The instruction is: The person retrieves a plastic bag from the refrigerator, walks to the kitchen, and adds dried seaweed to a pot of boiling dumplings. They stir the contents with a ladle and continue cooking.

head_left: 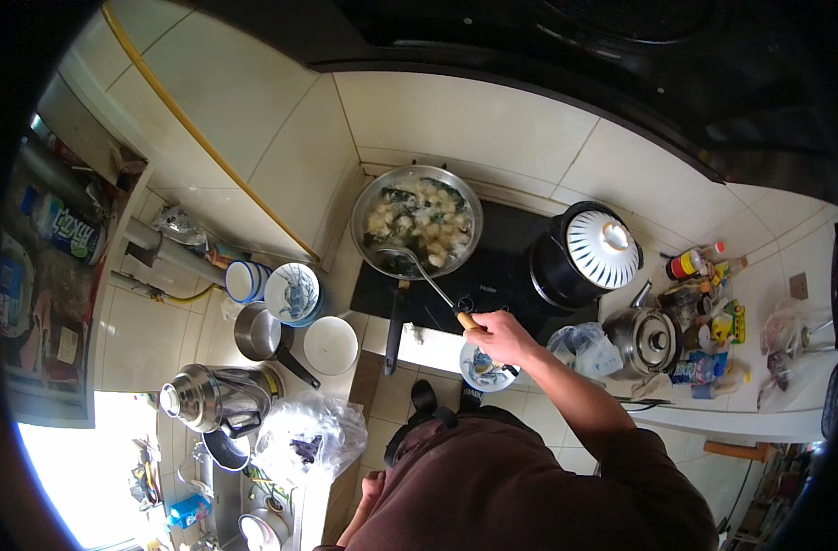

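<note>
My right hand [500, 338] is closed round the wooden handle of a metal ladle [434, 285]. The ladle's head dips into the near side of a wide steel pan [418, 273], which stands on the black cooktop. Pale lumps and dark green leaves [419, 216] float in the pan's broth. Partly behind my right hand, a blue-patterned bowl [481, 369] sits at the counter's front edge. Low beside my body is my left hand [373, 487], its fingers curled; nothing juts out of it, and its palm is hidden.
A black pot with a striped white lid [602, 248] stands right on the cooktop [501, 243]. Farther right are a steel kettle [646, 340] and several bottles. Leftward stand stacked bowls [292, 292], a saucepan [257, 331], a white bowl [331, 345], a steel flask [203, 397] and a plastic bag [313, 432].
</note>
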The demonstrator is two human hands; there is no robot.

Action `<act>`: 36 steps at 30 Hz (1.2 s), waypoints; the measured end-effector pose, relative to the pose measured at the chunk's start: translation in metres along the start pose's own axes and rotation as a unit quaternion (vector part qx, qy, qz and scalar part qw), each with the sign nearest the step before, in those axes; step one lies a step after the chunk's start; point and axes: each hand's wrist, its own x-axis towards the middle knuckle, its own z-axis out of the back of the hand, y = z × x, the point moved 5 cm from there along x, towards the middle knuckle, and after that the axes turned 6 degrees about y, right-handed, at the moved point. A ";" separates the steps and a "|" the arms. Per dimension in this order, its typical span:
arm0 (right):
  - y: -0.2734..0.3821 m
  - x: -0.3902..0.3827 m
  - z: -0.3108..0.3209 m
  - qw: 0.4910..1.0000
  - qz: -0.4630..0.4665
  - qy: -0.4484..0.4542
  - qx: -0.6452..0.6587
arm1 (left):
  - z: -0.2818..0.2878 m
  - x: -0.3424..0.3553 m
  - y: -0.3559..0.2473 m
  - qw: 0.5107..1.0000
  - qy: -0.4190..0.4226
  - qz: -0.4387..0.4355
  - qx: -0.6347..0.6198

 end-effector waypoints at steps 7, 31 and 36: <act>-0.012 0.011 -0.001 0.999 0.039 -0.008 -0.003 | -0.006 0.004 -0.007 0.999 -0.002 0.023 -0.039; -0.018 0.003 0.001 1.000 0.017 0.022 -0.013 | -0.024 0.002 0.017 0.996 -0.018 0.031 -0.082; -0.013 0.010 0.015 0.999 0.030 0.014 0.025 | -0.021 0.006 0.018 0.997 0.003 0.021 -0.076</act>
